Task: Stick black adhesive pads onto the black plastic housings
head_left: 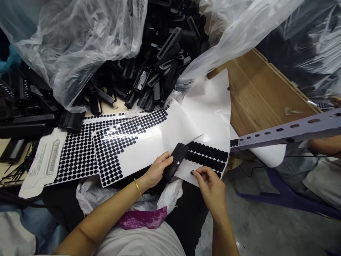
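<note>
My left hand (157,171), with a gold bangle on the wrist, grips a flat black rectangular piece (176,160) with rounded corners and a small white mark. Beneath it lies a glossy white sheet (160,137) bearing rows of round black stickers (109,163); part of its backing is bare. My right hand (211,188) is at the sheet's near right edge, thumb and forefinger pinched on a small dark piece that looks like one black sticker (192,172). Close by are overlapping black dots (207,153). A thin pointed sliver (195,138) shows beyond the black piece; its kind is unclear.
A heap of black plastic parts (165,64) fills the back, under clear plastic bags (87,42). At left are another dotted sheet (77,153) and a printed white card (44,163). A slotted metal bar (287,131) juts in from the right, near another person's arm (323,146).
</note>
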A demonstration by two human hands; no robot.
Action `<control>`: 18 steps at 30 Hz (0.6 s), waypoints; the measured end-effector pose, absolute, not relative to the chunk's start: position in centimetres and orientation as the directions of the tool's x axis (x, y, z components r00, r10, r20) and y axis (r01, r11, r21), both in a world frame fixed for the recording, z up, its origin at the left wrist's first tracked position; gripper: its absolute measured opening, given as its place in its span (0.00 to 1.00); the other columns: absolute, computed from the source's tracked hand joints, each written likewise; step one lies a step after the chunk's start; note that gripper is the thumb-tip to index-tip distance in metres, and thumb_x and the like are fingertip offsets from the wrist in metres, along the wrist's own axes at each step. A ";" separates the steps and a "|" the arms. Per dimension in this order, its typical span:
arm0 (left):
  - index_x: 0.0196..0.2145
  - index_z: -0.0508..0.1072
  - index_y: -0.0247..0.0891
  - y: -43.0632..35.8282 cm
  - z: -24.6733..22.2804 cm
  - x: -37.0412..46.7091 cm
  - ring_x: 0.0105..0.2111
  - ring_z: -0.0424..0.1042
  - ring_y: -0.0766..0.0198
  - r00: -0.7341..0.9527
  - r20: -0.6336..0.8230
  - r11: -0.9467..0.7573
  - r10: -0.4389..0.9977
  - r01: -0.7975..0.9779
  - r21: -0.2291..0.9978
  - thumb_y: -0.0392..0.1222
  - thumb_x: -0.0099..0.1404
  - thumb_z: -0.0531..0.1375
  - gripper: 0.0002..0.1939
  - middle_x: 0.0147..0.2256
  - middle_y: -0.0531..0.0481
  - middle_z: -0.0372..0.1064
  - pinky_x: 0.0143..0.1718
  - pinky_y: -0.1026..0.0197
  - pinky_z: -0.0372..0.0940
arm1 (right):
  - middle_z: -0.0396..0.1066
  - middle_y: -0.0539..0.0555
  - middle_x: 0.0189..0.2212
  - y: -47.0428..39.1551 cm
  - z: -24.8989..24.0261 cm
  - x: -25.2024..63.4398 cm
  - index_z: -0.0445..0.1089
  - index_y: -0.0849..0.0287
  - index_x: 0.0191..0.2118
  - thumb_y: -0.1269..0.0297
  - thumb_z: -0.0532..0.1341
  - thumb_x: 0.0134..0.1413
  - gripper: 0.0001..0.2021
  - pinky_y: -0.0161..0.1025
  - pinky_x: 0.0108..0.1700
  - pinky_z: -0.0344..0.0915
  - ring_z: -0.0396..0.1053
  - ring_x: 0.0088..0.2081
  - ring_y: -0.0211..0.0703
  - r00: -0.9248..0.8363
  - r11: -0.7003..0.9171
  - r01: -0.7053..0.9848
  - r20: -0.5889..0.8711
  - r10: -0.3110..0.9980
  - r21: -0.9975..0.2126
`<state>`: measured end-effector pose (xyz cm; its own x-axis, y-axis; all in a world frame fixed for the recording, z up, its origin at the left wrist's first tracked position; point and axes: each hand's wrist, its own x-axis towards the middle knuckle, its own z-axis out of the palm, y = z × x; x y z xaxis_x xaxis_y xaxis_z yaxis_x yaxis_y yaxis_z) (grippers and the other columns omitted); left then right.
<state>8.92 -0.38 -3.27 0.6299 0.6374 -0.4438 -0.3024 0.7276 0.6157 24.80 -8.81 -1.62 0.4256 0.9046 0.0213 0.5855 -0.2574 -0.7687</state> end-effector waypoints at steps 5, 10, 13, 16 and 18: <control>0.38 0.67 0.39 -0.9 -2.6 7.4 0.38 0.71 0.61 0.719 -0.393 0.789 0.573 -0.354 0.502 0.41 0.57 0.61 0.11 0.36 0.48 0.69 0.41 0.55 0.67 | 0.66 0.50 0.24 -7.6 -0.4 21.5 0.66 0.57 0.27 0.55 0.62 0.48 0.11 0.36 0.32 0.64 0.64 0.28 0.39 0.395 -0.250 0.131 -0.181 0.901 -0.959; 0.45 0.68 0.41 -1.5 -1.9 5.5 0.38 0.70 0.62 0.705 -0.394 0.783 0.589 -0.377 0.495 0.41 0.59 0.60 0.15 0.39 0.48 0.69 0.41 0.55 0.68 | 0.65 0.49 0.25 -6.2 -0.3 19.3 0.66 0.58 0.26 0.57 0.65 0.45 0.11 0.35 0.33 0.65 0.64 0.29 0.37 0.350 -0.233 -0.049 -0.235 0.907 -0.971; 0.44 0.69 0.41 -1.6 -1.8 5.0 0.36 0.70 0.65 0.681 -0.418 0.778 0.601 -0.379 0.501 0.43 0.59 0.61 0.15 0.38 0.49 0.70 0.40 0.57 0.68 | 0.65 0.49 0.25 -6.2 0.1 18.6 0.65 0.58 0.26 0.56 0.65 0.45 0.12 0.36 0.31 0.67 0.64 0.28 0.38 0.285 -0.266 -0.102 -0.285 0.915 -0.958; 0.43 0.69 0.41 -1.7 -1.9 5.1 0.34 0.70 0.67 0.666 -0.438 0.781 0.604 -0.381 0.495 0.43 0.59 0.62 0.14 0.36 0.50 0.70 0.39 0.60 0.67 | 0.65 0.49 0.25 -6.4 0.5 18.0 0.65 0.57 0.27 0.55 0.65 0.44 0.13 0.37 0.30 0.69 0.65 0.27 0.38 0.244 -0.302 -0.125 -0.324 0.914 -0.945; 0.43 0.70 0.41 -1.7 -1.9 5.2 0.34 0.69 0.67 0.663 -0.444 0.783 0.603 -0.386 0.488 0.42 0.59 0.61 0.13 0.36 0.50 0.70 0.38 0.62 0.67 | 0.64 0.49 0.24 -6.5 0.6 17.8 0.65 0.57 0.27 0.55 0.66 0.44 0.13 0.37 0.30 0.69 0.65 0.27 0.38 0.252 -0.305 -0.115 -0.325 0.912 -0.945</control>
